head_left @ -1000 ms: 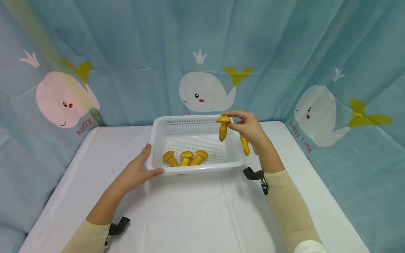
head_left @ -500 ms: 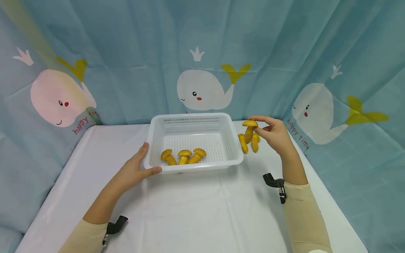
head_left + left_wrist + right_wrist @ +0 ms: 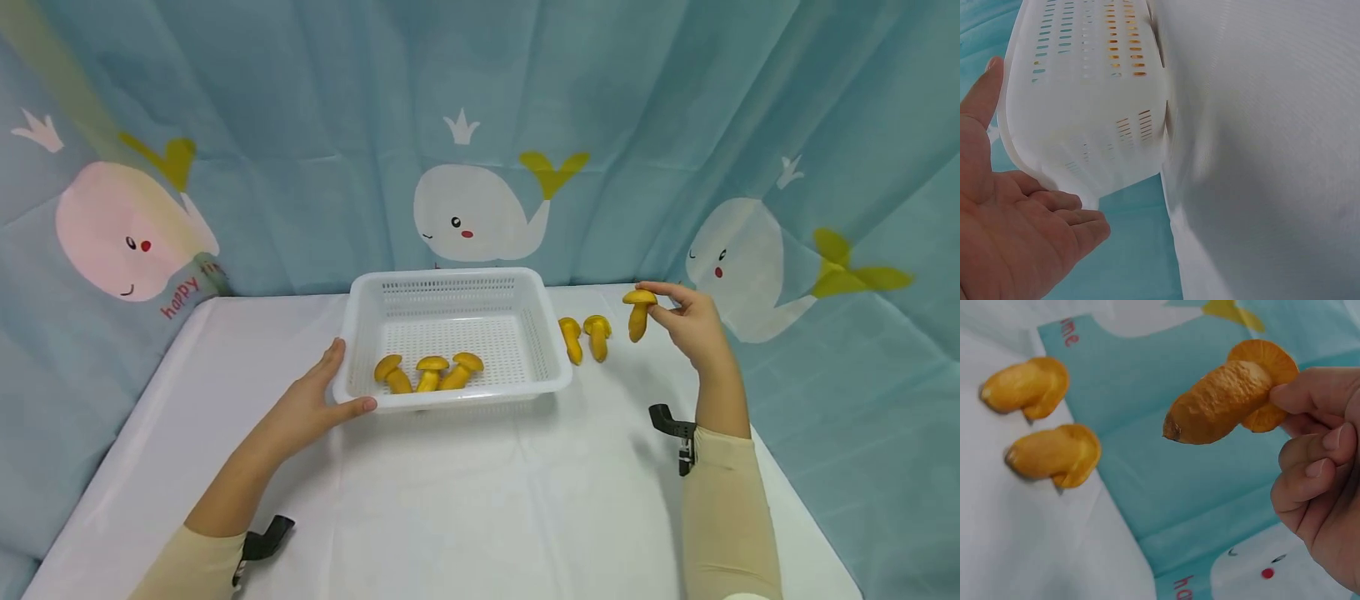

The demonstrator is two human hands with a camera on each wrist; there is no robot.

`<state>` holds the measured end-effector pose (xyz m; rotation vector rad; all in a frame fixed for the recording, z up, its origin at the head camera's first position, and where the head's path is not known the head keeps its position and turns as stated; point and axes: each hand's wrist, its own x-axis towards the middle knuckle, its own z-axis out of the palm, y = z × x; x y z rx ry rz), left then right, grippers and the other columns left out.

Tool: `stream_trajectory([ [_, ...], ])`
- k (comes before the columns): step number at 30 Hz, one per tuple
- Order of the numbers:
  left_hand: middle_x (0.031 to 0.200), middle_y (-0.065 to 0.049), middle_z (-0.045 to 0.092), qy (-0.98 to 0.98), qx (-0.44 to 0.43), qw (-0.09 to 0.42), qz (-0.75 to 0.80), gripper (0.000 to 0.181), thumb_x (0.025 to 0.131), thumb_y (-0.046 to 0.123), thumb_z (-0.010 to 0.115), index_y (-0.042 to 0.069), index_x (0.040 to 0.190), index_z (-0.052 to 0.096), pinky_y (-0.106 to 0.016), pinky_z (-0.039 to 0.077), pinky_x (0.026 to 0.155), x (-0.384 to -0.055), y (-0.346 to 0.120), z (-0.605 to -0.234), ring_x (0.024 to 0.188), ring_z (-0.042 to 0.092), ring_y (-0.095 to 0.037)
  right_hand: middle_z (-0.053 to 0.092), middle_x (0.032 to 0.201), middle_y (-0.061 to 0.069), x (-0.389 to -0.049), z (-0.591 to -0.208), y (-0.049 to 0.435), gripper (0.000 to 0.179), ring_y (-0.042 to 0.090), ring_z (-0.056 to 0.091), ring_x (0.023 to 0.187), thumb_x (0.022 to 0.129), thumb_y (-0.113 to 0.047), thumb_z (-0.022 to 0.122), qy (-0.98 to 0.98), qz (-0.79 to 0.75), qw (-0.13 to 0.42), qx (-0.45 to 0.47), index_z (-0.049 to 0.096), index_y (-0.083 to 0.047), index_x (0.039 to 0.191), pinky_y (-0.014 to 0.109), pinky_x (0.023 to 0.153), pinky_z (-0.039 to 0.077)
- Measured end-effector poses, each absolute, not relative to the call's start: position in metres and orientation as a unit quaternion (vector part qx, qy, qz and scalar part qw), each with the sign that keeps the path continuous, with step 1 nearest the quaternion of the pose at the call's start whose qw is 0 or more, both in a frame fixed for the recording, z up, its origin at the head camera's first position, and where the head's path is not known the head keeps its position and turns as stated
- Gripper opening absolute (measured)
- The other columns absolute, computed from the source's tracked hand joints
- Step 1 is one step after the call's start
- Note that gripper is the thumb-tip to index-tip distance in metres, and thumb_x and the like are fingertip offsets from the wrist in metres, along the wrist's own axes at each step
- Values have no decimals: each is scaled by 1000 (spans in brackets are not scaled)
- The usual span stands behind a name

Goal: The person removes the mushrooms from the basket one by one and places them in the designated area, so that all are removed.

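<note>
My right hand (image 3: 693,326) pinches a yellow mushroom (image 3: 638,317) by its cap between thumb and fingertips, stem pointing down over the table's right side. In the right wrist view its wrinkled stem (image 3: 1219,403) points left. My left hand (image 3: 302,414) lies spread at the near left corner of a white perforated basket (image 3: 457,398), thumb at the front rim and fingers along the left side. Several yellow mushrooms lie inside along the basket's near wall, including one at the left (image 3: 393,374). Two more mushrooms (image 3: 597,336) (image 3: 1057,455) lie on the table right of the basket.
A white cloth covers the table (image 3: 450,500). Behind and on both sides hangs a blue curtain (image 3: 645,125) printed with whales. The held mushroom is close to the table's back right corner.
My right hand has carried the mushroom from over the basket's right rim out to the right, past the two mushrooms on the table. My left hand stays at the basket corner.
</note>
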<state>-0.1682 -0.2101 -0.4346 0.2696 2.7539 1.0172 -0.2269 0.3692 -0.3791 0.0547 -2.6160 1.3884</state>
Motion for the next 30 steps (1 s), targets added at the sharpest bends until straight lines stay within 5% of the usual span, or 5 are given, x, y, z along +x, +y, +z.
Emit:
stream_trajectory([
  [3,173,-5,-7,931,93,95,341,125,81,72,71,22,165,-7,-75,22,115,-169,-211,-434,157,8,-45,48,155,10,-230,-390,377,35,15,30,42,103,-27,63,-881,467,78,-6,66,-24,138,27,41,30],
  [13,173,-3,-7,930,84,99,343,125,81,73,71,24,164,-7,-74,21,116,-168,-212,-437,157,6,-44,59,145,12,-245,-420,394,37,10,47,88,106,-27,58,-907,418,41,-23,63,-20,142,23,63,40],
  [20,173,-4,-6,930,84,100,343,124,82,70,72,24,164,-8,-74,20,116,-168,-211,-436,157,6,-43,57,147,15,-253,-436,408,38,12,32,54,106,-26,57,-903,428,6,-33,62,-19,143,27,46,32],
  [27,173,-3,-6,930,78,104,344,127,79,76,70,24,165,-8,-74,21,116,-169,-210,-434,157,6,-43,54,146,12,-265,-449,417,38,21,42,79,107,-27,55,-911,406,-37,-60,60,-21,145,29,56,38],
  [30,173,-5,-5,931,73,105,342,128,78,78,70,25,164,-9,-74,21,115,-168,-209,-435,157,6,-44,52,146,13,-273,-451,421,38,23,42,69,106,-23,56,-913,400,-53,-64,61,-19,143,30,54,38],
])
